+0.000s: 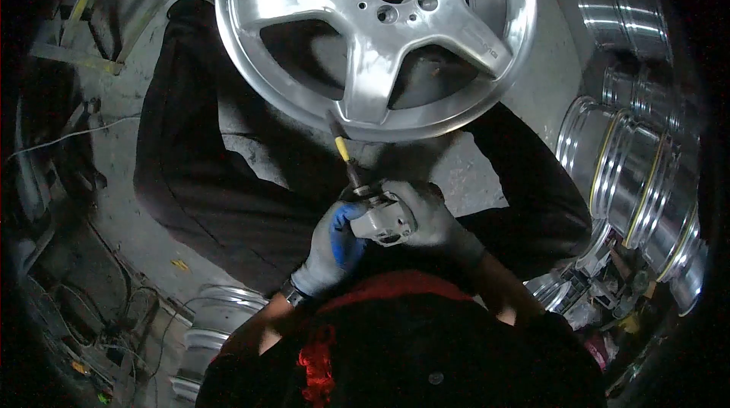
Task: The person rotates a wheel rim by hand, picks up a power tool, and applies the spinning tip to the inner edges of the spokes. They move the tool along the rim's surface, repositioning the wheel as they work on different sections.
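Note:
My left hand (327, 248), in a grey glove with a blue palm, wraps round the left side of a grey die grinder (385, 222). Around its other side closes my right hand (435, 224), gloved in grey too. A slim shaft with a yellow band (341, 149) runs forward from the tool and ends in a dark pointed tip (333, 125). That tip overlaps the lower rim of a silver five-spoke alloy wheel (372, 77) in this view. The wheel lies face up between my knees, its spokes shiny and one bearing faint lettering.
Polished wheel rims (620, 165) are stacked along the right side. More rims (220, 332) stand at lower left. Cables and metal frame parts (76, 50) lie on the left, with loose clutter (601, 294) at lower right. My bent legs (228, 203) flank the grey floor (471, 172).

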Demonstrator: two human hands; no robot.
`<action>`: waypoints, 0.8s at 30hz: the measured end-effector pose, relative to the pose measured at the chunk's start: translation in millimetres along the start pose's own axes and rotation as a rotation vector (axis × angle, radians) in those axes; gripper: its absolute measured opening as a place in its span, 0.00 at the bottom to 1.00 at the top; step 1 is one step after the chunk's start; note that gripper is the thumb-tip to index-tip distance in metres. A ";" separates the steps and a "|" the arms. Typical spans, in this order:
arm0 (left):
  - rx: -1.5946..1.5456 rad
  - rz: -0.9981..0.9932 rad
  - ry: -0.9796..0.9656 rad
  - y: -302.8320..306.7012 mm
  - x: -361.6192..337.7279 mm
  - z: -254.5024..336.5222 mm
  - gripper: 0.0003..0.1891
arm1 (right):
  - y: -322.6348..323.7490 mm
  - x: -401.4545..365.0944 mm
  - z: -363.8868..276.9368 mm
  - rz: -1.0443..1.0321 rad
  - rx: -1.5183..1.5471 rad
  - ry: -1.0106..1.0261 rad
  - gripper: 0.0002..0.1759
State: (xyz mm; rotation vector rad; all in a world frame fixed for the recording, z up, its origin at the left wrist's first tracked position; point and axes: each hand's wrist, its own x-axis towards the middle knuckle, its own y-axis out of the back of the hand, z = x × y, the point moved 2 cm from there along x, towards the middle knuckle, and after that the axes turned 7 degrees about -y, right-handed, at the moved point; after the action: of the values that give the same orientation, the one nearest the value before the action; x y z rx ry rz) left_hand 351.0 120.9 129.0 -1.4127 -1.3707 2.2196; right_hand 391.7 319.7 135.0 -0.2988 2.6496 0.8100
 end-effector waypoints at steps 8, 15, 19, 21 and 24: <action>0.750 -0.181 -0.356 0.4 -2.8 -1.4 0.19 | -2.4 -3.3 0.4 -0.009 0.040 -0.095 0.47; 0.446 0.139 -0.057 28.5 -0.5 -4.1 0.20 | -2.7 1.8 -12.7 -0.048 0.094 -0.136 0.45; 0.671 0.028 -0.148 28.8 -3.3 -3.3 0.22 | 0.0 -2.6 -13.6 0.085 0.016 -0.024 0.35; 0.879 -0.075 -0.242 36.3 -2.1 -3.2 0.22 | 6.2 -3.8 -21.8 0.137 -0.023 -0.003 0.33; 0.762 0.030 -0.069 59.9 2.8 -8.5 0.22 | -7.5 -0.5 -11.0 -0.005 -0.110 -0.104 0.42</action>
State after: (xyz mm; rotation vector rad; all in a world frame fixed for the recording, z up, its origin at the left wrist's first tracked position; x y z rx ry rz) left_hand 374.5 94.0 80.2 -1.0697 -0.4018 2.4193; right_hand 391.5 307.4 140.0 -0.2828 2.5126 0.9450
